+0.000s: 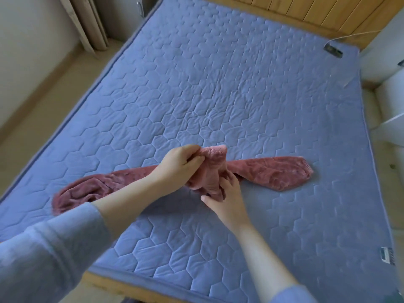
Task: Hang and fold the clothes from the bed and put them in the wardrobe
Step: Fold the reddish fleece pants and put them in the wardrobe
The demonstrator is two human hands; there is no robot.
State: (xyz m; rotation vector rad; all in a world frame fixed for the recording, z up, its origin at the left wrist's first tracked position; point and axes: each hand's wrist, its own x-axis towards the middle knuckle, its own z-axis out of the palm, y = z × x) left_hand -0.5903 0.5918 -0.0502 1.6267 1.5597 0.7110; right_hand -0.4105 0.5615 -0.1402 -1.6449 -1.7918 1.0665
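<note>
A dusty-red fuzzy garment (269, 173) lies across the blue quilted bed (218, 84), its two long ends spread left and right and its middle bunched up. My left hand (179, 166) pinches the raised ribbed edge at the top of the bunch. My right hand (227, 197) grips the lower part of the same bunch, fingers curled into the fabric. Both forearms reach in from the bottom, in blue sleeves.
A wooden headboard (306, 12) runs along the far side, with a small dark device and white cable (333, 51) near the bed's far right corner. Curtains (87, 20) hang at far left. White furniture (389, 88) stands to the right. Floor shows left of the bed.
</note>
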